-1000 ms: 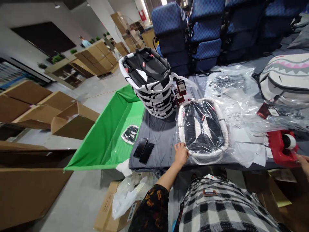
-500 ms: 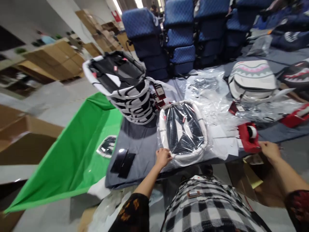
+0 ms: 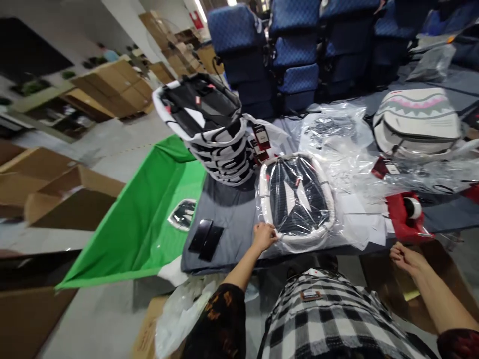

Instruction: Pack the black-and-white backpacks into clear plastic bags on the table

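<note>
A black backpack with white trim, sealed in a clear plastic bag (image 3: 295, 197), lies flat on the grey-covered table (image 3: 232, 219). My left hand (image 3: 264, 235) pinches the bag's near left corner at the table's front edge. My right hand (image 3: 406, 257) hovers below and in front of the table edge, just under a red tape dispenser (image 3: 406, 217). Its fingers are curled together, and I cannot make out whether anything is between them.
A stack of black-and-white backpacks (image 3: 213, 129) stands at the back left. Loose plastic bags (image 3: 337, 134) and a white shark-mouth backpack (image 3: 417, 119) lie to the right. Two dark phones (image 3: 205, 237) rest near the left edge, beside a green cloth bin (image 3: 149, 219). Cardboard boxes (image 3: 67, 199) sit on the floor.
My right hand has left the red tape dispenser and dropped down toward me. My left hand has stayed on the bag's corner. The view swung slightly.
</note>
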The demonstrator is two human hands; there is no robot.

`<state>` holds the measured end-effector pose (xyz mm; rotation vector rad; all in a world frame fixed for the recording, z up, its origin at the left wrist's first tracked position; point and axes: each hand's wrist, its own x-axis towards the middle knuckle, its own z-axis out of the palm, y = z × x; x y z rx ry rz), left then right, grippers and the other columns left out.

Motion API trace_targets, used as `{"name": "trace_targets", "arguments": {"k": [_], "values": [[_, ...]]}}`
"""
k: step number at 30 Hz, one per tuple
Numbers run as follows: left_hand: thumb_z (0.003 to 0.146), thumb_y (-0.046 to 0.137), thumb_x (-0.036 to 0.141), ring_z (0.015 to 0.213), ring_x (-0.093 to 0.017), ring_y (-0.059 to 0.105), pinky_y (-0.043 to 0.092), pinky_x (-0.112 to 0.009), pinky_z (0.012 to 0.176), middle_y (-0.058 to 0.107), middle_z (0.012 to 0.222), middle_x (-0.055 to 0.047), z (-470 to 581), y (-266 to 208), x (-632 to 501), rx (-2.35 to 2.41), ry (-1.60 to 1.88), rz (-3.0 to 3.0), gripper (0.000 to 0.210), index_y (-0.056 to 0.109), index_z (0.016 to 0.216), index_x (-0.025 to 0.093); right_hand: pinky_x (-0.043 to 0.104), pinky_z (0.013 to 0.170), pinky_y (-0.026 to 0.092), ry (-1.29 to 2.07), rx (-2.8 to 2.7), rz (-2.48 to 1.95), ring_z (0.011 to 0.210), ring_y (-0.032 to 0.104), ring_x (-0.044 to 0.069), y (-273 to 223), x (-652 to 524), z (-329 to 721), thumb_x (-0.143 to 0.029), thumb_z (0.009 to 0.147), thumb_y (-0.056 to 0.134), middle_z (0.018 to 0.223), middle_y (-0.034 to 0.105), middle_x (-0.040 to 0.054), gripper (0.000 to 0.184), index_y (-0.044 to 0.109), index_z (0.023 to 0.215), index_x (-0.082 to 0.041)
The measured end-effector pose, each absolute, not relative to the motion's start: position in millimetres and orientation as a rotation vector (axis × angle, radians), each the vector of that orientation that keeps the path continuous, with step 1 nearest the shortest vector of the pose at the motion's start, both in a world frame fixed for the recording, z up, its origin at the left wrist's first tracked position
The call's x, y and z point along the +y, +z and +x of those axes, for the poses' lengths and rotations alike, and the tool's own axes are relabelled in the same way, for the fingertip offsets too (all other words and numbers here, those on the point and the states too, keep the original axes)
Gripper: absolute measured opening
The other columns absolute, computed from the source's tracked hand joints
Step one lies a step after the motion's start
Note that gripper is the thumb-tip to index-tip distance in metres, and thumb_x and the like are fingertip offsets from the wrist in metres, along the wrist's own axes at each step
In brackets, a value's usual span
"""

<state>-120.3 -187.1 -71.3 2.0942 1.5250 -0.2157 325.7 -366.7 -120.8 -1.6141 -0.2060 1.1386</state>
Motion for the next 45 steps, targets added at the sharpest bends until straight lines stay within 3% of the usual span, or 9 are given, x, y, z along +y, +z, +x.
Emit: {"name": "trace_targets", "arguments": {"k": [4, 9, 13, 20, 25, 32, 37, 40, 45], "values": [[0.078, 0.082, 0.026, 0.12, -0.03, 0.052, 0.032, -0.045, 0.105, 0.072, 0.126, -0.004, -126, -78, -179, 1.499, -0.194, 2.059, 0.002, 0.08, 0.078, 0.026, 0.019, 0.036, 0.026, 1.343, -0.32, -1.504, 0.047, 0.029, 0.007, -108, -341, 271, -0.05, 0.061, 0.087, 0.055, 0.037, -0.0056, 0.055, 0.038, 0.062, -0.024], [0.076, 0.081, 0.027, 0.12, -0.03, 0.05, 0.031, -0.046, 0.106, 0.073, 0.119, -0.004, -127, -84, -172, 1.442, -0.176, 2.033, 0.003, 0.08, 0.078, 0.025, 0.021, 0.044, 0.025, 1.312, -0.786, -1.304, 0.049, 0.023, 0.008, -35, -282, 221, -0.062, 0.074, 0.08, 0.054, 0.028, -0.0099, 0.048, 0.05, 0.076, -0.024], [0.076, 0.08, 0.029, 0.119, -0.03, 0.049, 0.032, -0.047, 0.105, 0.074, 0.113, -0.004, -127, -85, -169, 1.413, -0.175, 2.016, 0.007, 0.078, 0.079, 0.023, 0.024, 0.055, 0.033, 1.411, -1.551, -1.252, 0.059, 0.037, 0.01, 8, -230, 167, -0.064, 0.086, 0.066, 0.067, 0.044, -0.0049, 0.044, 0.054, 0.081, -0.022], [0.074, 0.08, 0.031, 0.12, -0.031, 0.049, 0.034, -0.048, 0.106, 0.073, 0.11, -0.004, -126, -82, -167, 1.389, -0.165, 2.012, 0.009, 0.077, 0.079, 0.023, 0.026, 0.062, 0.033, 1.1, -2.934, -1.241, 0.068, 0.056, 0.016, -32, -175, 65, -0.038, 0.09, 0.058, 0.074, 0.063, -0.0002, 0.015, 0.063, 0.087, -0.024], [0.078, 0.076, 0.027, 0.121, -0.031, 0.05, 0.033, -0.049, 0.108, 0.072, 0.112, -0.004, -129, -81, -168, 1.384, -0.15, 2.027, 0.007, 0.077, 0.084, 0.024, 0.027, 0.064, 0.034, 0.923, -2.995, -1.439, 0.08, 0.066, 0.022, -63, -162, 41, -0.028, 0.085, 0.062, 0.084, 0.071, 0.0026, 0.014, 0.067, 0.099, -0.027], [0.08, 0.078, 0.032, 0.122, -0.031, 0.049, 0.035, -0.048, 0.106, 0.072, 0.113, -0.006, -131, -76, -169, 1.336, -0.141, 2.066, 0.011, 0.076, 0.078, 0.021, 0.025, 0.06, 0.037, 0.884, -2.821, -1.775, 0.07, 0.063, 0.018, -77, -139, 57, -0.048, 0.072, 0.081, 0.075, 0.069, -0.0009, 0.036, 0.063, 0.091, -0.024], [0.08, 0.078, 0.029, 0.122, -0.03, 0.049, 0.033, -0.05, 0.109, 0.072, 0.115, -0.004, -131, -77, -170, 1.332, -0.115, 2.061, 0.008, 0.076, 0.078, 0.022, 0.027, 0.065, 0.039, 0.647, -2.683, -1.905, 0.08, 0.063, 0.02, -62, -155, 70, -0.035, 0.09, 0.06, 0.091, 0.069, 0.0052, 0.013, 0.062, 0.094, -0.022], [0.08, 0.077, 0.03, 0.122, -0.03, 0.049, 0.033, -0.049, 0.108, 0.072, 0.117, -0.004, -132, -80, -170, 1.337, -0.104, 2.05, 0.007, 0.076, 0.079, 0.023, 0.027, 0.074, 0.043, 0.606, -2.692, -1.842, 0.091, 0.065, 0.019, -58, -182, 62, -0.036, 0.096, 0.052, 0.107, 0.068, 0.0068, 0.017, 0.062, 0.101, -0.023], [0.08, 0.077, 0.031, 0.122, -0.031, 0.05, 0.035, -0.049, 0.108, 0.072, 0.117, -0.004, -132, -86, -170, 1.326, -0.135, 2.062, 0.01, 0.076, 0.079, 0.022, 0.033, 0.074, 0.048, 0.684, -2.675, -1.957, 0.094, 0.071, 0.028, -80, -203, 27, -0.039, 0.087, 0.066, 0.108, 0.071, 0.0145, 0.031, 0.063, 0.109, -0.018]]}}
